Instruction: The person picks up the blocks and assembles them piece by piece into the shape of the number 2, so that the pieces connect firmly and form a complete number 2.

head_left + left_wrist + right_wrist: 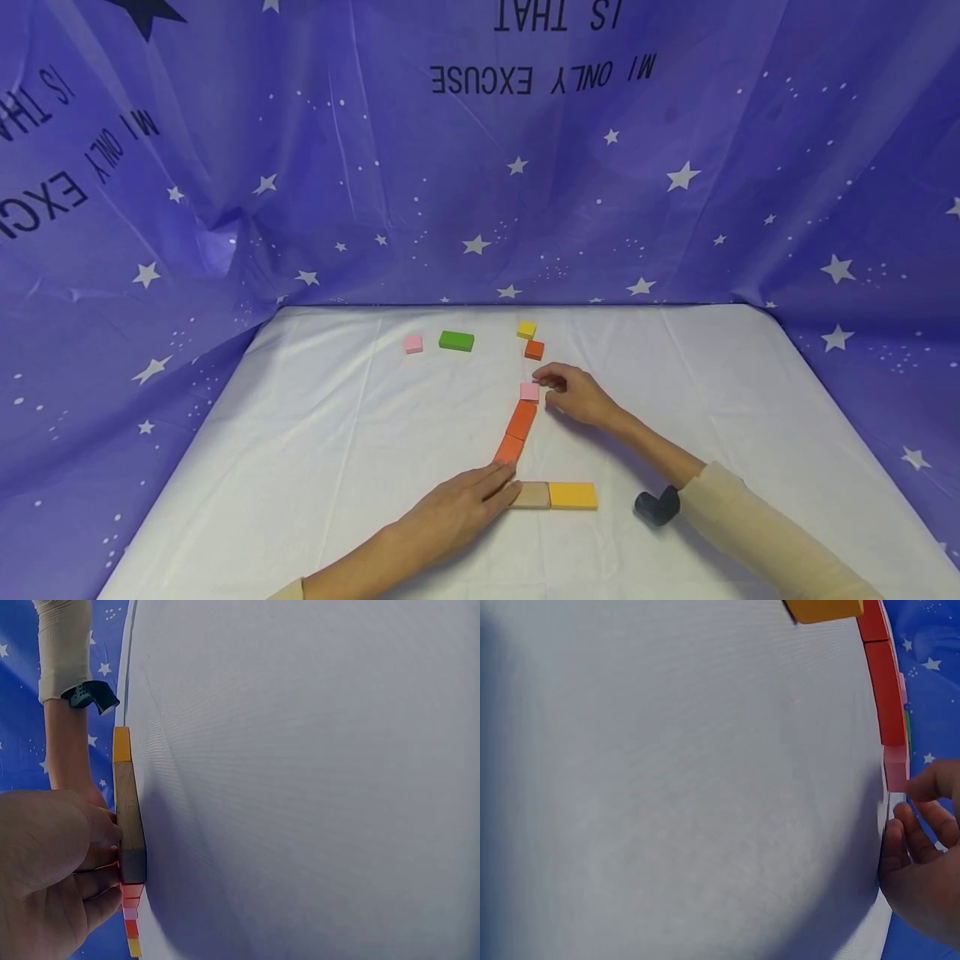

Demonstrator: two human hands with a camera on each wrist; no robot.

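A line of flat blocks runs across the white cloth in the head view: a pink block (pixel 529 392) at its far end, then two orange-red blocks (pixel 522 420). Nearer lie a plain wooden block (pixel 532 495) and a yellow-orange block (pixel 573 496), end to end. My left hand (pixel 457 510) rests its fingers on the near orange-red block and the left part of the wooden one, hiding that corner. Slightly bent, the fingers of my right hand (pixel 581 396) hover beside the pink block, holding nothing; in the right wrist view a fingertip is close to the pink block (pixel 895 769).
Farther back lie a small orange-red block (pixel 534 350), a yellow block (pixel 527 329), a green block (pixel 457 341) and another pink block (pixel 413 344). A dark device (pixel 657 506) is at the right wrist. A purple star-patterned curtain (pixel 420 167) surrounds the table.
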